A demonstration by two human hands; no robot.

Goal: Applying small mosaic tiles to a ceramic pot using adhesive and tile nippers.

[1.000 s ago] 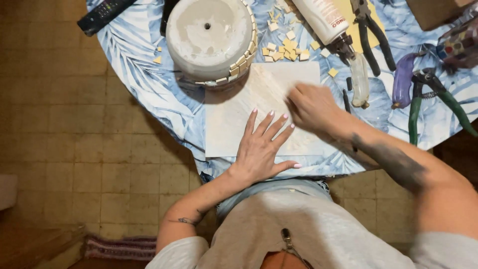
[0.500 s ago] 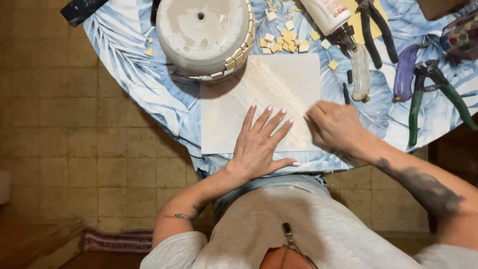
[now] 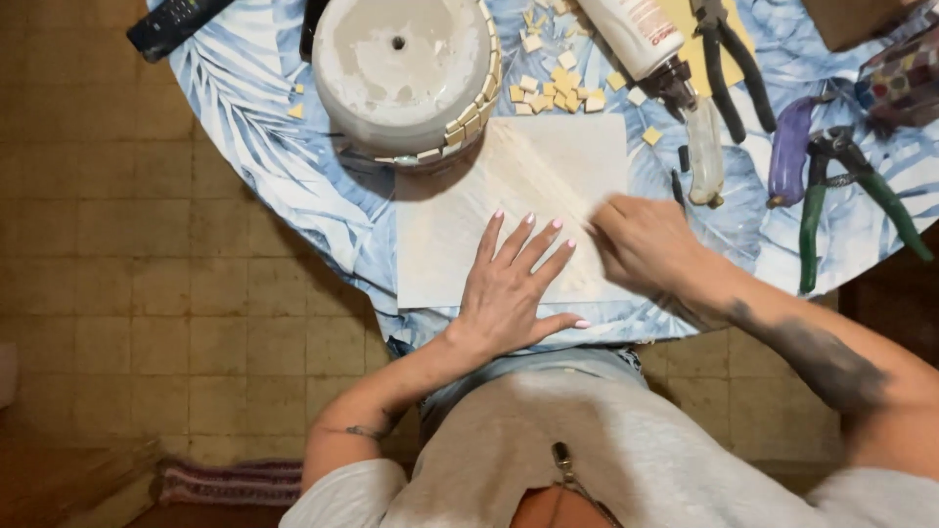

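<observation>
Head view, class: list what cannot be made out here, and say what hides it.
- Right hand: blurred by motion, so whether it holds anything is unclear.
- White sheet: partly covered by the left hand lying flat on it and by the upturned pot.
- Remote, glue bottle and black pliers: cut off by the top edge.
- Small tile pieces: too small to count surely.

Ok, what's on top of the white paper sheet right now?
The left hand lies flat on the white paper sheet, fingers spread. The right hand rests at its right edge, blurred. Whatever lies under either hand is covered.
</observation>
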